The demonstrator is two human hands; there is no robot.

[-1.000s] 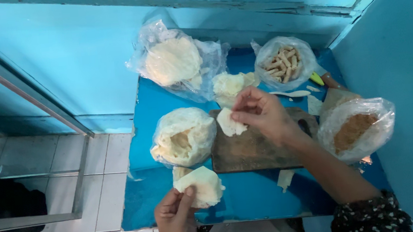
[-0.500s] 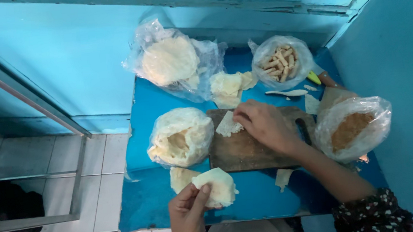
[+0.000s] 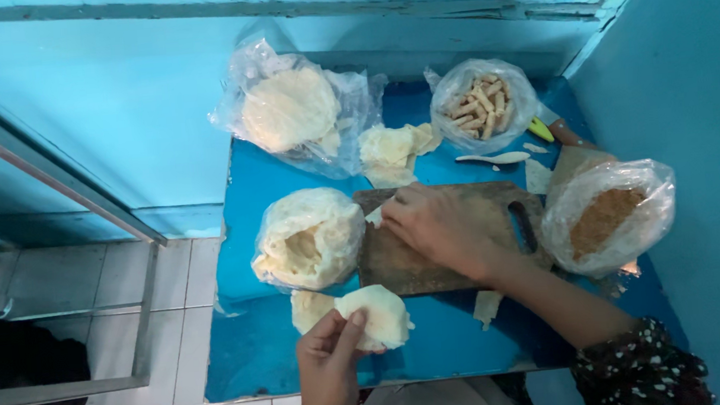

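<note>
My left hand point(image 3: 329, 363) pinches a pale, floppy round wrapper sheet point(image 3: 379, 315) just above the near edge of the blue table point(image 3: 260, 350). My right hand point(image 3: 431, 225) lies palm down on the brown wooden cutting board point(image 3: 400, 267), pressing a small pale piece of wrapper point(image 3: 375, 215) at the board's far left corner. Left of the board sits an open clear bag of pale wrappers point(image 3: 309, 240). Another pale scrap point(image 3: 310, 308) lies on the table beside the held sheet.
At the back stand a large bag of round wrappers point(image 3: 291, 109), a loose wrapper pile point(image 3: 392, 150) and a bag of rolled sticks point(image 3: 482, 107). A white spoon point(image 3: 495, 158) lies behind the board. A bag of brown crumbs point(image 3: 609, 215) is at the right, by the blue wall. Tiled floor lies left.
My right hand came down from above the board with the small wrapper piece and now presses it flat on the board. My left hand lifted its sheet slightly toward the right.
</note>
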